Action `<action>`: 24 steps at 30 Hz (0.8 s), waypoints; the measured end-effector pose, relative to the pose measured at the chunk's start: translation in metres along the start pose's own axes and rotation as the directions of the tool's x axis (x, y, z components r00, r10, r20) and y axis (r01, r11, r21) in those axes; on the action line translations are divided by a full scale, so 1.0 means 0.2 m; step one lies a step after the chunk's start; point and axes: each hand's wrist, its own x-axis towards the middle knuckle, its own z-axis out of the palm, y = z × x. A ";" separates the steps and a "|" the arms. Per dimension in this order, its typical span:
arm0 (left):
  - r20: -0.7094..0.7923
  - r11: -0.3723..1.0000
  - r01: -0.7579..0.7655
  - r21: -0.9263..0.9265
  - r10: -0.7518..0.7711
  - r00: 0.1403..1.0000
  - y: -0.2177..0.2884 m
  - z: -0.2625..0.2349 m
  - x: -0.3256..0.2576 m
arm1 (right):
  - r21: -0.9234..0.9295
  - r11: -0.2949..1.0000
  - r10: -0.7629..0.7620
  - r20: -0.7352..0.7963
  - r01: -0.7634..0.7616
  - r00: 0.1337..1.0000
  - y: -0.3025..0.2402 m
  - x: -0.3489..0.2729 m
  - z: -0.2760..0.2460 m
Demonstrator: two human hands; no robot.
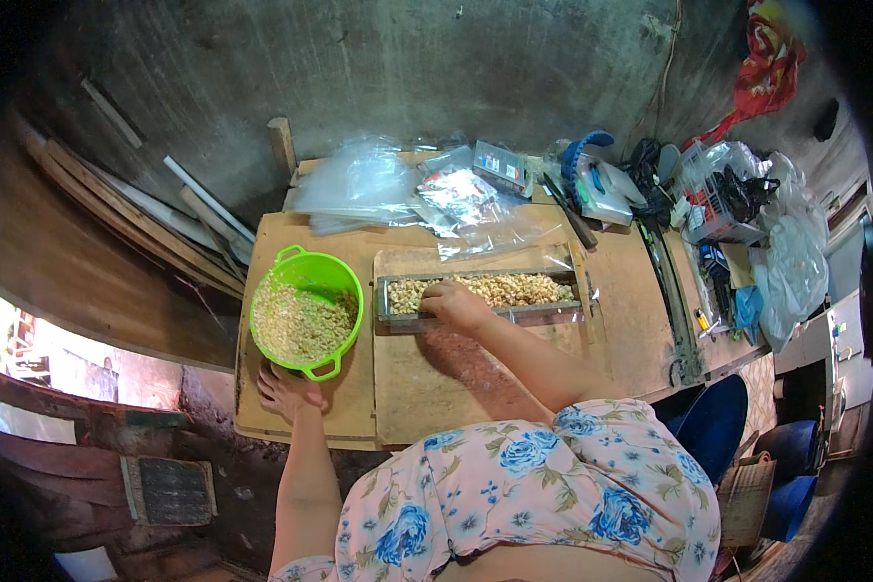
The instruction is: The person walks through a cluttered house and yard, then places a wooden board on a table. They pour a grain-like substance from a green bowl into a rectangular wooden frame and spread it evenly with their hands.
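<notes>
A bright green two-handled basin (355, 274) stands at the left of the wooden table, holding pale beige crumbly pieces (301, 325). My left hand (289, 390) is open, its fingers spread at the basin's near edge; some fingertips are hidden by the rim. To the right lies a long narrow rectangular frame (538, 313), filled along its length with similar beige lumps (519, 289). Into its left part reaches my right hand (456, 307), fingers bent down and bunched against the lumps. The fingertips are partly hidden, so anything between them cannot be made out.
Clear plastic bags (359, 189) and a small box (501, 167) lie along the table's back, near a knife-like tool (570, 213). A crate (718, 209) with bags crowds the right end. Blue chairs (713, 422) stand at the lower right. A concrete wall (407, 78) rises behind.
</notes>
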 end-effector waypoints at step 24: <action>0.024 0.999 -0.007 0.032 0.006 1.000 0.01 0.00 0.00 | -0.275 0.961 -0.022 -0.200 -0.035 0.980 0.21 -0.22 -0.03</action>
